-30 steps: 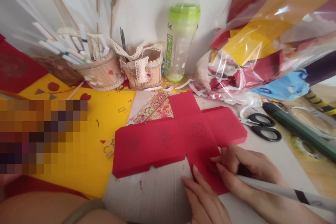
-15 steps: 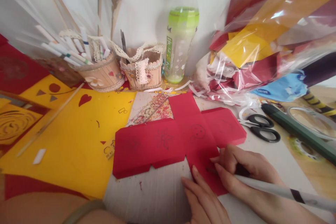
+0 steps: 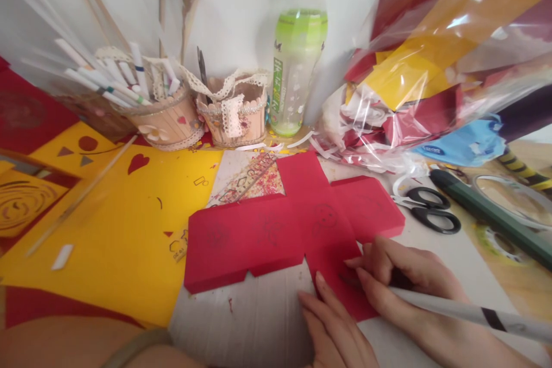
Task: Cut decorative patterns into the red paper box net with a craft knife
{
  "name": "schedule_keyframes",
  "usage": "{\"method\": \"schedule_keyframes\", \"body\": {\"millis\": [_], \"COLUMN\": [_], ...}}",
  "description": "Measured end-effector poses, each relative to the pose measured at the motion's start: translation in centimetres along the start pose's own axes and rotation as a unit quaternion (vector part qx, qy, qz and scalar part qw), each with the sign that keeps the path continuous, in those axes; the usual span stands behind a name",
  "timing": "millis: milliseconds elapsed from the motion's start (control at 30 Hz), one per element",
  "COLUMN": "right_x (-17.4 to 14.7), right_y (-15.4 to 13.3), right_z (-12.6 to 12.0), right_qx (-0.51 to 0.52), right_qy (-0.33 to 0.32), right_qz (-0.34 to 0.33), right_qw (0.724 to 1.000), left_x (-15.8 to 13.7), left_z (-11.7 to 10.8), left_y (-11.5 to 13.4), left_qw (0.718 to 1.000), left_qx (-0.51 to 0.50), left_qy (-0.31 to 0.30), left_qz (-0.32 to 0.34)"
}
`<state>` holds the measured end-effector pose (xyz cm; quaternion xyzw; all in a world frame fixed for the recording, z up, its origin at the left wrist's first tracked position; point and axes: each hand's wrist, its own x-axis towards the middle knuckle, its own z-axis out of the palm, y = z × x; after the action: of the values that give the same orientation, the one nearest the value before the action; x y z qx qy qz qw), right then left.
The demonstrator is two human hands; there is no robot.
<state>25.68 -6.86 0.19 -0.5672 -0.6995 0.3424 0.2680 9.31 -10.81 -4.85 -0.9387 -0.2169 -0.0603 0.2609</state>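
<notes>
A red paper cutout (image 3: 245,236), shaped like an unfolded box with side tabs, lies on the grey board. Faint dark drawings mark several of its panels, among them a smiley face. My right hand (image 3: 401,282) grips a white marker pen (image 3: 457,306) with a black band, over the panel closest to me; the pen's tip is hidden by the fingers. Fingers stretched out, my left hand (image 3: 332,322) rests at the left edge of that same panel. Black-handled scissors (image 3: 431,207) lie just beyond the cutout's right tab.
Yellow paper (image 3: 125,230) with a small white eraser-like block (image 3: 62,257) covers the left. Along the wall stand a pot of markers (image 3: 166,126), a lace-trimmed pot (image 3: 237,121) and a bottle (image 3: 297,69). A plastic bag of paper scraps (image 3: 401,98) and a green-handled tool (image 3: 491,218) occupy the right.
My right hand and the marker have shifted very slightly over the near panel. My left hand stays in place, and the red cutout has not visibly moved.
</notes>
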Motion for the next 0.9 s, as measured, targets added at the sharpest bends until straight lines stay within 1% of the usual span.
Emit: {"method": "schedule_keyframes", "body": {"millis": [200,433,633,900], "right_x": [-0.4,-0.4,-0.4,-0.7], "right_y": [0.6,1.3,1.4,1.5], "right_z": [0.0,0.2,0.3,0.2], "right_qx": [0.015,0.026,0.031,0.036], "right_qy": [-0.001,-0.002,-0.007,-0.004], "right_qz": [0.012,-0.004,-0.008,0.006], "right_qw": [1.000,1.000,0.999,0.999], "left_x": [0.2,0.1,-0.1,0.3], "left_z": [-0.2,0.2,0.6,0.2], "left_y": [0.1,0.2,0.5,0.3], "left_qw": [1.000,0.999,0.999,0.997], "left_qx": [0.003,0.034,0.049,0.068], "left_qy": [-0.002,0.014,0.014,0.016], "left_qz": [-0.014,-0.003,-0.006,-0.028]}}
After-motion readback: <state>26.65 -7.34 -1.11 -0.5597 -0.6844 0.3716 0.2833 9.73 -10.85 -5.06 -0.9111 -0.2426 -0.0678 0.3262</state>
